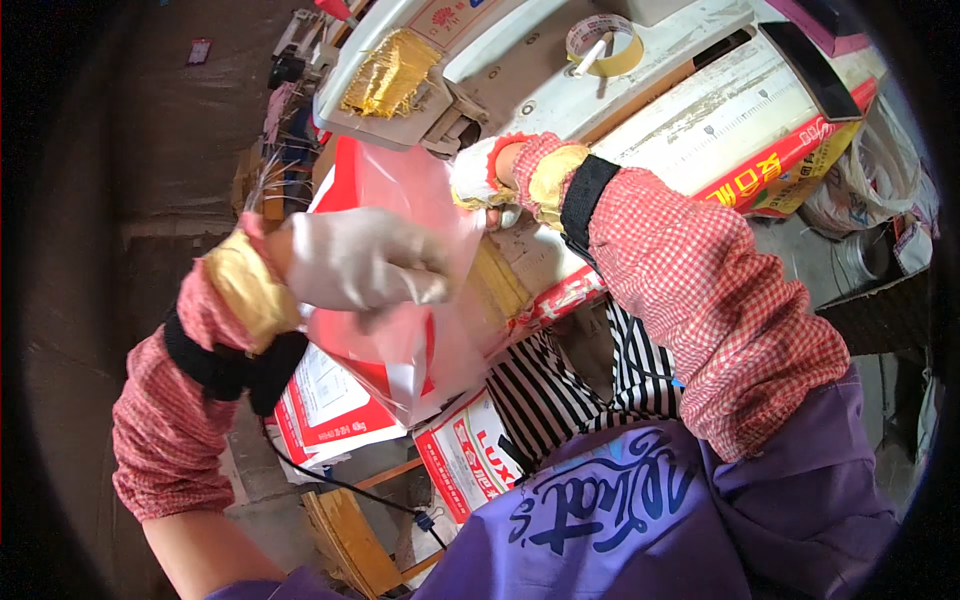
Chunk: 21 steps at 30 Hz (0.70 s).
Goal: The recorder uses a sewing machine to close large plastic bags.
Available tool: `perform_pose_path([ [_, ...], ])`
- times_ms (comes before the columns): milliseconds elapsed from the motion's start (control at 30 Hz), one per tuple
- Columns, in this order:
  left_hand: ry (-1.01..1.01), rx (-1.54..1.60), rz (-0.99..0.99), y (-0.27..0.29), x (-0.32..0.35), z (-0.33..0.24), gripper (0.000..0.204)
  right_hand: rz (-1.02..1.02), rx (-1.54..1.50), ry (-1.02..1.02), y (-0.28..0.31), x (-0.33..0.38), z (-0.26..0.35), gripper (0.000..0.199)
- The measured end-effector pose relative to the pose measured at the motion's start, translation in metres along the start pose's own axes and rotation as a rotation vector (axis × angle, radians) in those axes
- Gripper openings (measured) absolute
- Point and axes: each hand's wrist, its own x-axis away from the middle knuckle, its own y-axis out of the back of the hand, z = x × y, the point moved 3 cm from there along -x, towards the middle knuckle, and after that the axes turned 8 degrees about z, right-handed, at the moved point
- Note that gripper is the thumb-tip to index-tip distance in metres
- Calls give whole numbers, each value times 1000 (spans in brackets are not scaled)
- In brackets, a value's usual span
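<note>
Left hand (365, 262) gripping red plastic bag (420, 330), keeping it taut; right hand (480, 180) pinching bag top beneath sealing machine (520, 60).

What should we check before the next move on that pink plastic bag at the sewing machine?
1. Left hand grips the pink bag: ok, gloved fingers closed on it.
2. Right hand on the bag's upper edge: cannot tell, fingers partly hidden.
3. Bag edge under the sewing machine head: cannot tell, contact point is hidden.
4. Tape roll away from the hands: ok, it sits on top of the machine.
5. Bag free of tears: cannot tell.
</note>
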Motion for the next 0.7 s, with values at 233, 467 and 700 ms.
perform_pose_path([
  [233, 875, -928, 488, -48, 60, -4, 35, -63, 59, 36, -5, 26, 13, 19],
  [467, 79, -901, -616, -34, 34, -32, 33, -244, 544, 83, -4, 14, 16, 24],
  [700, 768, -895, 307, -91, 38, 39, 43, -64, 706, -317, -22, 14, -6, 28],
])
